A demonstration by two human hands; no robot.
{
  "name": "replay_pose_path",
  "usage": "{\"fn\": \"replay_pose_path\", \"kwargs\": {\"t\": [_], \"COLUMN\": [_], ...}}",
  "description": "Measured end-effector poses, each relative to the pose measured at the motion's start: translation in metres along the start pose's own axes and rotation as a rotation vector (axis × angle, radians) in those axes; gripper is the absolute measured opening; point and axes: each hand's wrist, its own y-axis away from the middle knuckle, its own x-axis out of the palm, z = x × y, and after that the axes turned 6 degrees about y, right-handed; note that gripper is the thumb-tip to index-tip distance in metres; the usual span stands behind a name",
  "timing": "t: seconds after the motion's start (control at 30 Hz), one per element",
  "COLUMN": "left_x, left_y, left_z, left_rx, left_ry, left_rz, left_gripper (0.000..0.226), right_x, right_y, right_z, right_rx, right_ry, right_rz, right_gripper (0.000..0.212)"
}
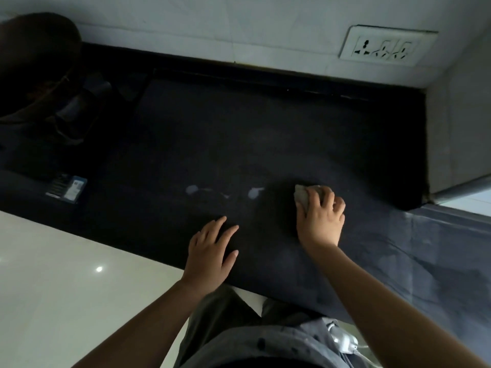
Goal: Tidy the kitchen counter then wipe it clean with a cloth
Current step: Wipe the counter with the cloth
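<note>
Head camera view looks down on a dark kitchen counter (239,134) that runs along a pale tiled wall. A small grey cloth (303,196) lies bunched on the counter toward its right end, nearer the front edge than the back. The right hand (320,216) presses down on top of it, fingers (317,199) curled together over the wad so that only its far and left parts show past the fingertips; the thumb side is hidden. The left hand (210,253) rests flat on the counter at the front edge, holding nothing, its fingers spread slightly apart and pointing toward the wall. Between the two hands and a little farther back, two pale wet smears (223,192) sit on the dark surface, just left of the cloth. Near the left part of the front edge lies a small blue packet (67,188). A dark round vessel (37,65) stands at the back left corner. A white wall socket (385,46) is set in the tiles above the back right corner.
</note>
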Motion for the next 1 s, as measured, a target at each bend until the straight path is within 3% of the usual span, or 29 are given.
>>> {"fn": "replay_pose_path", "kwargs": {"t": [0.1,0.27,0.4,0.57,0.63,0.87,1.0], "left_x": [-0.012,-0.036,-0.060,-0.093,-0.097,-0.082,-0.082], "left_y": [-0.008,-0.010,-0.014,-0.049,-0.058,-0.059,-0.059], "left_z": [0.012,0.045,0.099,0.163,0.183,0.210,0.214], "left_rx": [0.084,0.182,0.231,0.278,0.241,0.259,0.259], "left_ry": [0.037,0.167,0.136,-0.041,-0.080,-0.104,-0.092], "left_rz": [0.000,0.109,0.092,0.028,0.011,0.005,-0.016], "left_gripper": [0.050,0.050,0.049,0.050,0.053,0.055,0.054], "right_x": [0.006,0.022,0.030,0.027,0.031,0.052,0.058], "right_y": [-0.004,0.042,0.077,0.030,0.016,0.059,0.096], "right_z": [0.034,0.070,0.069,0.093,0.115,0.184,0.182], "right_rx": [0.048,-0.134,0.016,0.396,0.459,0.186,0.133], "right_ry": [0.018,0.022,0.052,0.015,0.013,0.006,0.020], "right_rz": [-0.018,0.074,-0.024,-0.082,-0.096,-0.032,-0.039], "right_gripper": [0.043,0.046,0.044,0.045,0.044,0.043,0.049]}}
